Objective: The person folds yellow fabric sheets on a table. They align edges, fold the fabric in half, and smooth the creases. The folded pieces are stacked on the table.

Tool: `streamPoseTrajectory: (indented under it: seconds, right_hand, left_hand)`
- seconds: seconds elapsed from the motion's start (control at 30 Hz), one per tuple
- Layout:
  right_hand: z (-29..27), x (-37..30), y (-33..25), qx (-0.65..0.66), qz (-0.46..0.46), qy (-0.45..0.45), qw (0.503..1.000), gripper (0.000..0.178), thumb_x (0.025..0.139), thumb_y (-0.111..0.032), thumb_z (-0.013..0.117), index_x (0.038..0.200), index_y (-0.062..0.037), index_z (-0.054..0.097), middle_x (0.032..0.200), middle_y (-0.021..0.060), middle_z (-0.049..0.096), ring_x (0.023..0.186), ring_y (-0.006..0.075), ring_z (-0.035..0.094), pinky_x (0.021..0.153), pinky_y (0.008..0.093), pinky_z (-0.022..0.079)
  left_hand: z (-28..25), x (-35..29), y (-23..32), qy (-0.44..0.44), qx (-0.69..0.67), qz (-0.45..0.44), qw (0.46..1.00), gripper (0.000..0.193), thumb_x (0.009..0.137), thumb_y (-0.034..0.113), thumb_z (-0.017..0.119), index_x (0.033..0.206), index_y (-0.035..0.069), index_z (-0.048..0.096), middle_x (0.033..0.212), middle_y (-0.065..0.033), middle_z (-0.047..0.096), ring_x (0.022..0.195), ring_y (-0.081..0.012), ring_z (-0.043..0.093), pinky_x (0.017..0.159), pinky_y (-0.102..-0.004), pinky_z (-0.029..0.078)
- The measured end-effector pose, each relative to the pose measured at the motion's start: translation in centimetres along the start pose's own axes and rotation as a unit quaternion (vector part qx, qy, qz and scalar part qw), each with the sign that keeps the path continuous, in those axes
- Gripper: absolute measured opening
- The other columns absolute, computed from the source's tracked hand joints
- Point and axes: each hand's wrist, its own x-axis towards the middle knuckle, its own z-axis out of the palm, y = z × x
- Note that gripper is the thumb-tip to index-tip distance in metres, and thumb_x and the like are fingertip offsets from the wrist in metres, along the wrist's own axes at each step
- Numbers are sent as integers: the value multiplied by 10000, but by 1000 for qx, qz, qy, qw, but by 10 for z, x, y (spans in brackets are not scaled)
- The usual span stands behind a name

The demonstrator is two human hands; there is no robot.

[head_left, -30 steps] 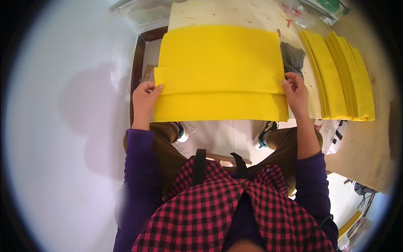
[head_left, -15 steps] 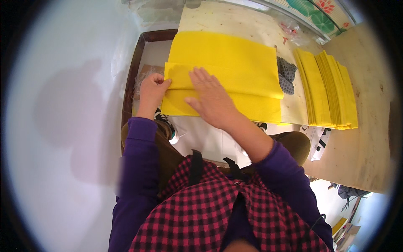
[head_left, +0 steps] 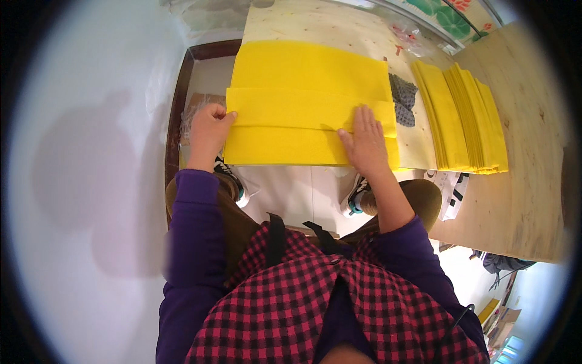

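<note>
Right hand (head_left: 368, 142) has moved from the left-centre of the cloth (head_left: 309, 70) to near its right end; left hand (head_left: 209, 130) stays at the left edge.

Left to right, what I see on my feed: left hand has its fingers curled, thumb on top, pinching the cloth at the left end of the flap (head_left: 288, 109); fingertips underneath are hidden from me. Cloth lies flat at the near side of the table (head_left: 315, 27), flap running across its middle. Right hand is spread flat, palm down, fingers straight and nearly together, thumb out to the left. It touches the flap, grips nothing. Beyond it, rag (head_left: 403, 100), then pile (head_left: 464, 118) of folded yellow.

Step looks like smoothing the flap. I'd want the left pinch steady, the right palm pressing evenly along the crease, no sideways drag: that could skew the flap.
</note>
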Motion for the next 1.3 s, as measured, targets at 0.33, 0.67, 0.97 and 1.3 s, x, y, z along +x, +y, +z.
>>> streamPoseTrajectory:
  seconds: [0.33, 0.67, 0.97, 1.3]
  right_hand:
    - [6, -5, 16, -11, 42, 21, 999, 801, 954, -568, 325, 1453, 51, 224, 1532, 204, 214, 1438, 301, 166, 1166, 412, 120]
    - [13, -5, 23, -86, 11, 25, 996, 686, 962, -431, 350, 1451, 39, 248, 1531, 193, 231, 1439, 303, 168, 1164, 434, 112]
    - [19, -4, 22, -2, 15, 83, 996, 709, 972, -472, 344, 1437, 58, 261, 1515, 219, 249, 1430, 307, 192, 1158, 432, 138]
    - [4, -4, 16, 22, 31, 64, 997, 709, 963, -484, 377, 1404, 67, 314, 1494, 233, 280, 1406, 328, 236, 1145, 442, 175]
  left_hand:
    - [-10, -8, 17, 131, 80, 152, 976, 285, 827, 215, 689, 1012, 7, 624, 1034, -151, 640, 963, -296, 606, 855, -381, 470]
    - [151, -81, 136, -159, 148, 299, 929, 598, 977, 454, 325, 1374, 21, 437, 1449, -188, 390, 1381, -298, 307, 1128, -490, 183]
    - [91, -56, 69, -62, 309, 183, 931, 685, 960, 496, 353, 1457, 27, 296, 1539, -144, 246, 1440, -256, 185, 1156, -482, 94]
    - [71, -52, 57, -1, 369, 147, 918, 711, 961, 494, 374, 1464, 5, 254, 1539, -164, 229, 1438, -274, 181, 1149, -504, 114]
